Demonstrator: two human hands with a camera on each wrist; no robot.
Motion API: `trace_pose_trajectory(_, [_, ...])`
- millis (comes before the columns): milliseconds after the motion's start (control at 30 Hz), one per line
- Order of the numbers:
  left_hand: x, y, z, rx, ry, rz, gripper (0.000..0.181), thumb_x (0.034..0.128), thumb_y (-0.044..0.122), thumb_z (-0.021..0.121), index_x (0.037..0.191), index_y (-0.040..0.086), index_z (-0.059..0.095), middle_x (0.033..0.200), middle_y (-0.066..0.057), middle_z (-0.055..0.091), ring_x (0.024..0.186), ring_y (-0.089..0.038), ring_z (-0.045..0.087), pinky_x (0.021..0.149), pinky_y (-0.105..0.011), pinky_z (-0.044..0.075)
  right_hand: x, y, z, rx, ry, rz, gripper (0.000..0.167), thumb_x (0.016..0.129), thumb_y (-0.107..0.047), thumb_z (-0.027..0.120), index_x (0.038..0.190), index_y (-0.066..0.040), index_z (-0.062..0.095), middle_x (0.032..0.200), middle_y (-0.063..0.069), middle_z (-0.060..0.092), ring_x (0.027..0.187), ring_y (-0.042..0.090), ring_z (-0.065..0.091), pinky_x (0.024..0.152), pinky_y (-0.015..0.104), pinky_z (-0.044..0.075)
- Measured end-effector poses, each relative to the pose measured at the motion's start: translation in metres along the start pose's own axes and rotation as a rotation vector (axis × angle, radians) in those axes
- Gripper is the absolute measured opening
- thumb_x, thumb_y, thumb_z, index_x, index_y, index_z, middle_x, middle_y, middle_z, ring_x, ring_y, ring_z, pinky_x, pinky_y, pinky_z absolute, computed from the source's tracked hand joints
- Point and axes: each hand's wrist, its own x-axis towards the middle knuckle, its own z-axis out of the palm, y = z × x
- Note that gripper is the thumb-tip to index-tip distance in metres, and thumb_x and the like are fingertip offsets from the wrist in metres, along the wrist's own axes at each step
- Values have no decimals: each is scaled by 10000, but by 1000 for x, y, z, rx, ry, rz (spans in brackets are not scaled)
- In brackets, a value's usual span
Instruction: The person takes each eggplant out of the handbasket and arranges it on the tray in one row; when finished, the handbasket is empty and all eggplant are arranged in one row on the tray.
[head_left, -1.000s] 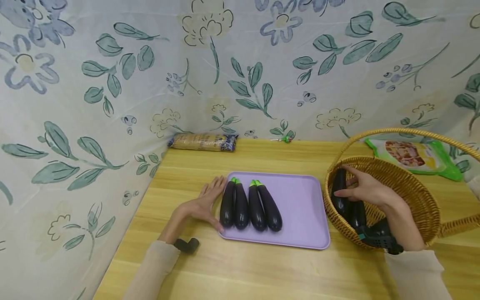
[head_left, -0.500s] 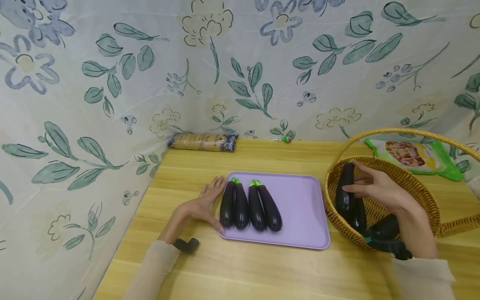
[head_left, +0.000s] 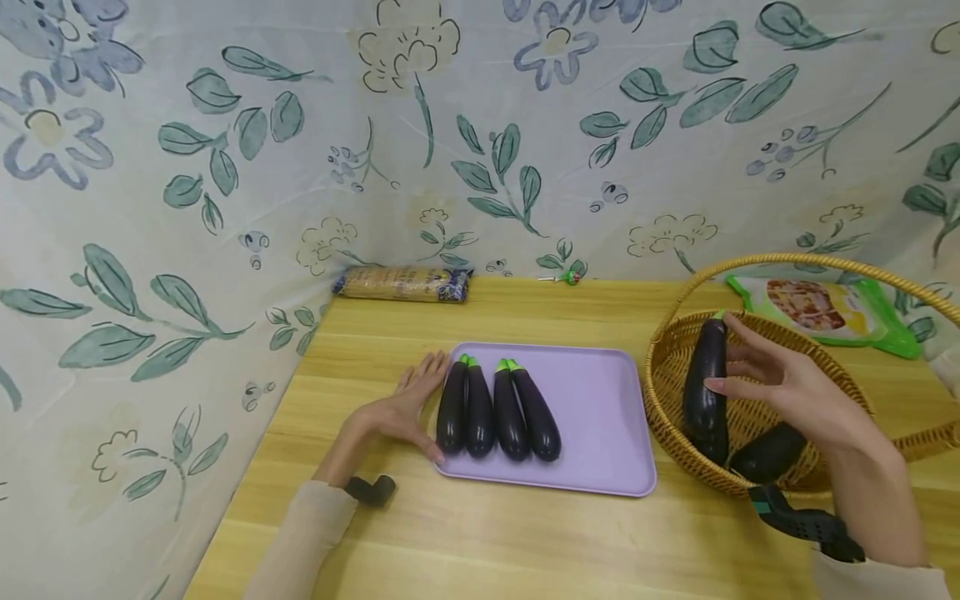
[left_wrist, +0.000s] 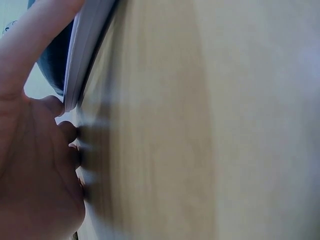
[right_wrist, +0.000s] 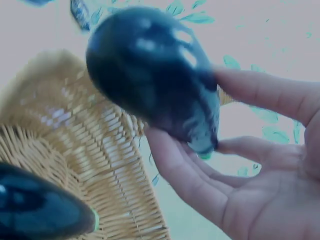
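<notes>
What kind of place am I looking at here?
Hard to be certain, but it looks like a staged, kitchen-like setup: a wood-grain table against a flowered backdrop, with several eggplants.

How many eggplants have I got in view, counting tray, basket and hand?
7: four eggplants on the purple tray, the held eggplant in the right hand, two in the wicker basket: a lone eggplant and a mostly hidden eggplant. More may be hidden.

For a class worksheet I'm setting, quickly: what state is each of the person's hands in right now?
Left hand: open, at the left edge of the purple tray.
Right hand: holding an eggplant.
</notes>
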Motion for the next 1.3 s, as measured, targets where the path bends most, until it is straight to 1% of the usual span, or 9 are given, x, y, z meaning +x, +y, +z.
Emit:
trace_pose_trajectory(133, [-1, -1, 0, -1, 0, 4, 1555, 613, 490, 978, 1651, 63, -99, 1724, -171, -196, 1599, -383, -190, 1289, -614, -109, -12, 3, 5, 15, -20, -121, 888, 1020, -139, 659, 1666, -342, 83, 1546, 25, 399, 1149, -206, 480, 821, 110, 519])
trace_pose_trajectory(200, [-2, -2, 0, -1, -1, 4, 1555, 615, 492, 976, 1651, 66, -103, 1723, -167, -200, 1599, -377, -194, 1290, -612, -110, -16, 2, 8, 44, -45, -173, 890, 1011, -82, 655, 1669, -327, 109, 1523, -112, 359, 1176, -227, 462, 831, 102, 529])
trace_pose_trajectory(333, [-2, -4, 0, 6, -2, -1, 1558, 617, 497, 974, 1650, 73, -112, 1722, -158, -209, 1599, -369, -200, 1291, -609, -111, -18, -8, 19, 111, -115, -244, 890, 1005, -11, 632, 1675, -287, 117, 1473, -195, 391, 1210, -174, 503, 842, 163, 577])
trace_pose_trajectory(467, [-1, -5, 0, -2, -1, -1, 1560, 613, 496, 977, 1652, 82, -111, 1723, -155, -209, 1598, -369, -204, 1288, -612, -114, -13, -26, 31, 184, -187, -264, 888, 1000, -5, 636, 1676, -271, 125, 1474, -92, 468, 1201, -96, 573, 845, 222, 605])
trace_pose_trajectory(600, [1, -3, -2, -18, 0, 8, 1559, 613, 500, 977, 1654, 85, -107, 1724, -160, -206, 1596, -376, -208, 1284, -625, -113, -5, -49, 51, 205, -230, -232, 919, 973, -100, 712, 1671, -306, 149, 1530, 152, 458, 1205, -56, 575, 861, 264, 615])
trace_pose_trajectory(700, [0, -3, -3, -20, -1, 9, 1562, 613, 501, 976, 1652, 78, -112, 1723, -168, -209, 1594, -384, -211, 1282, -633, -113, 5, -64, 70, 188, -252, -237, 945, 944, -167, 762, 1670, -291, 170, 1538, 245, 438, 1244, 105, 585, 871, 294, 616])
trace_pose_trajectory(833, [-1, -3, -3, -24, -1, 3, 1562, 612, 491, 979, 1651, 74, -109, 1722, -169, -209, 1593, -387, -210, 1281, -632, -117, 20, -76, 92, 149, -257, -247, 946, 925, -217, 788, 1667, -239, 202, 1524, 239, 460, 1266, 330, 574, 893, 309, 593])
trace_pose_trajectory(900, [-1, -3, -3, -24, -2, 2, 1555, 615, 490, 979, 1653, 79, -105, 1723, -166, -209, 1595, -383, -208, 1283, -627, -118, 27, -78, 102, 149, -265, -246, 949, 926, -213, 786, 1669, -209, 195, 1540, 245, 435, 1278, 370, 562, 905, 323, 582])
trace_pose_trajectory(1300, [-1, -3, -1, -17, 0, 15, 1538, 631, 480, 976, 1652, 63, -96, 1722, -188, -195, 1595, -404, -190, 1281, -641, -108, 61, -85, 131, 2, -204, -178, 956, 890, -194, 811, 1650, -104, 238, 1344, 257, 619, 1181, 361, 650, 845, 346, 585])
